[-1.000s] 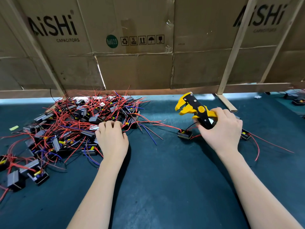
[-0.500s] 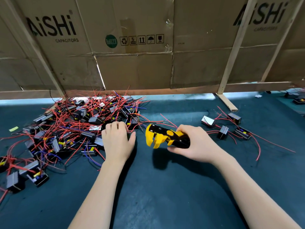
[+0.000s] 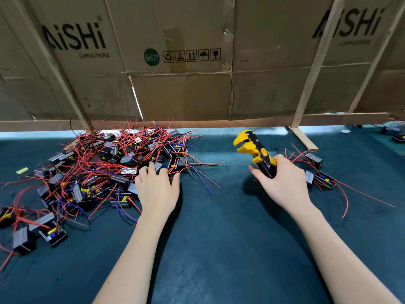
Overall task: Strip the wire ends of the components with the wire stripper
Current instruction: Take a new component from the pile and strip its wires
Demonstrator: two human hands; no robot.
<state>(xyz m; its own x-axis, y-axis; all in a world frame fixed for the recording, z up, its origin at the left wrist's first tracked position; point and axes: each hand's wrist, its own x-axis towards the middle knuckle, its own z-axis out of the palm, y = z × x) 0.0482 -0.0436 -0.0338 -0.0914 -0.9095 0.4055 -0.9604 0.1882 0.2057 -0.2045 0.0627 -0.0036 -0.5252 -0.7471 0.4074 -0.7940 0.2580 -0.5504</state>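
Observation:
A big tangled pile of small black components with red, blue and black wires (image 3: 92, 172) covers the left of the dark green mat. My left hand (image 3: 156, 189) lies at the pile's right edge, its curled fingertips on the components there; whether it grips one is hidden. My right hand (image 3: 282, 183) grips the black handles of the yellow and black wire stripper (image 3: 254, 150), whose yellow jaws point up and to the left, apart from any wire. A few components with red wires (image 3: 317, 172) lie just right of that hand.
A wall of cardboard boxes on wooden slats (image 3: 197, 84) closes off the back of the mat. A wooden foot (image 3: 303, 139) juts forward at the right. A yellow scrap (image 3: 22, 170) lies far left. More parts (image 3: 396, 137) sit at the far right edge.
My right hand carried the stripper left beside my left hand, then back right and up, jaws now raised. My left hand stayed at the pile's edge.

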